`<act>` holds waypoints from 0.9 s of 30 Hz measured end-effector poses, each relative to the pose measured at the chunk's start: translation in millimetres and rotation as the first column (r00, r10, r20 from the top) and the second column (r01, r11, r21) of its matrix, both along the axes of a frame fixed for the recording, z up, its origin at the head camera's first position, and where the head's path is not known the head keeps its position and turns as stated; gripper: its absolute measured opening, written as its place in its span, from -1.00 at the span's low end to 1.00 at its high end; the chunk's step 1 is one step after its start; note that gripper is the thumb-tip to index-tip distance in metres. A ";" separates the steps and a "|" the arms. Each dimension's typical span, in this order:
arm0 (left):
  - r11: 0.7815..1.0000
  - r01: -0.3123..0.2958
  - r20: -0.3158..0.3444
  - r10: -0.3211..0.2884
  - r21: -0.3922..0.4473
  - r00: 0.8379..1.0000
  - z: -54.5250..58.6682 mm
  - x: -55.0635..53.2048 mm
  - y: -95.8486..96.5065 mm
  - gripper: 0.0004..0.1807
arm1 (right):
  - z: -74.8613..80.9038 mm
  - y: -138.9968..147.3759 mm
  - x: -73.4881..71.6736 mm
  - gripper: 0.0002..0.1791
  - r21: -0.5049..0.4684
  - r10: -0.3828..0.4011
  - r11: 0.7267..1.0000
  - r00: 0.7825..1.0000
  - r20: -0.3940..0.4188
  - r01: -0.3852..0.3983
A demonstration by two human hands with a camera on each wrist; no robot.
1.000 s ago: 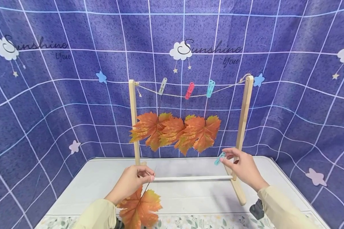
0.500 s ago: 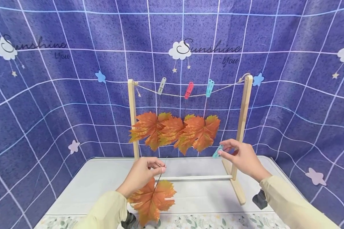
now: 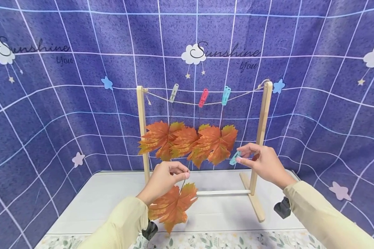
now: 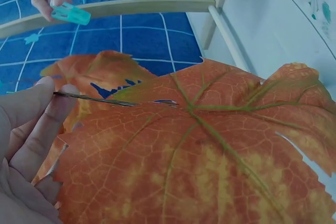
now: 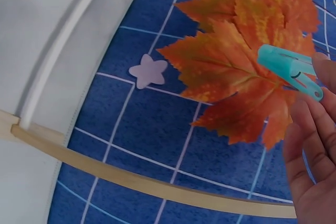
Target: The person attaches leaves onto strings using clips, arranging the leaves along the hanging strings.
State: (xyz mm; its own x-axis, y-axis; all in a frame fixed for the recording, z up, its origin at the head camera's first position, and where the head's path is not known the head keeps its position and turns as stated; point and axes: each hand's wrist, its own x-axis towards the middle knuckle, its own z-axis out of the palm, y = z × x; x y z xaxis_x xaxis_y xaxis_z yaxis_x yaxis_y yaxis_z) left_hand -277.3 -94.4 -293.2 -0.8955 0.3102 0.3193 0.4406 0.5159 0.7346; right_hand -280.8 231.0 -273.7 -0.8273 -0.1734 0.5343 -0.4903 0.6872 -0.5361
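My left hand pinches the thin dark stem of an orange artificial maple leaf, which hangs below the fingers in front of the rack. In the left wrist view the leaf fills much of the picture, its stem between thumb and fingertip. Near the rack's right post, my right hand holds a turquoise clothespin between thumb and fingers. The right wrist view shows that clothespin apart from the leaves behind it. Several similar leaves hang from the string, overlapping each other.
A wooden rack has a left post, a right post and a white crossbar. Its string bears a grey clothespin, a pink clothespin and another turquoise clothespin. A patterned purple-blue cloth hangs behind the white table.
My left hand has risen and moved right, carrying the leaf with it. My right hand has risen slightly with the turquoise clothespin. The hanging leaves stay on the string.
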 end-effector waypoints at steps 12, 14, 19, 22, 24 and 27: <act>0.995 0.071 0.037 -0.073 0.069 0.997 15.3 -5.3 29.2 -0.95 | 22.6 6.0 1.9 -0.92 0.035 0.019 0.999 0.998 -0.061 -0.016; 0.994 0.080 0.034 -0.083 0.073 0.996 17.6 -6.6 34.6 -0.94 | 26.0 8.0 3.1 -0.94 0.043 0.024 0.999 0.998 -0.063 -0.021; 0.993 0.068 0.035 -0.072 0.096 0.997 24.1 -8.9 46.5 -0.94 | 34.1 11.7 3.7 -0.92 0.054 0.027 0.998 0.996 -0.084 -0.022; 0.992 0.055 0.022 -0.057 0.113 0.998 27.4 -10.6 52.6 -0.93 | 39.2 13.8 2.7 -0.91 0.063 0.023 0.998 0.995 -0.101 -0.017; 0.991 0.053 0.006 -0.054 0.125 0.999 29.7 -11.9 56.5 -0.92 | 43.3 15.5 2.7 -0.92 0.067 0.018 0.998 0.994 -0.105 -0.011; 0.988 0.059 -0.021 -0.057 0.143 0.998 33.2 -14.4 62.3 -0.91 | 50.4 18.7 2.7 -0.92 0.070 0.010 0.998 0.993 -0.120 -0.002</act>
State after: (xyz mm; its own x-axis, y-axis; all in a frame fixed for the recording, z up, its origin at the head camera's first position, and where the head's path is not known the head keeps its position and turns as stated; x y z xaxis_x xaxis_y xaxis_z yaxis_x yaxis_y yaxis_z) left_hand -291.7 -32.1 -260.0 -0.8715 0.3114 0.3788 0.4794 0.3788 0.7917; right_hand -278.1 249.8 -223.3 -0.7566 -0.2185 0.6162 -0.5525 0.7176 -0.4240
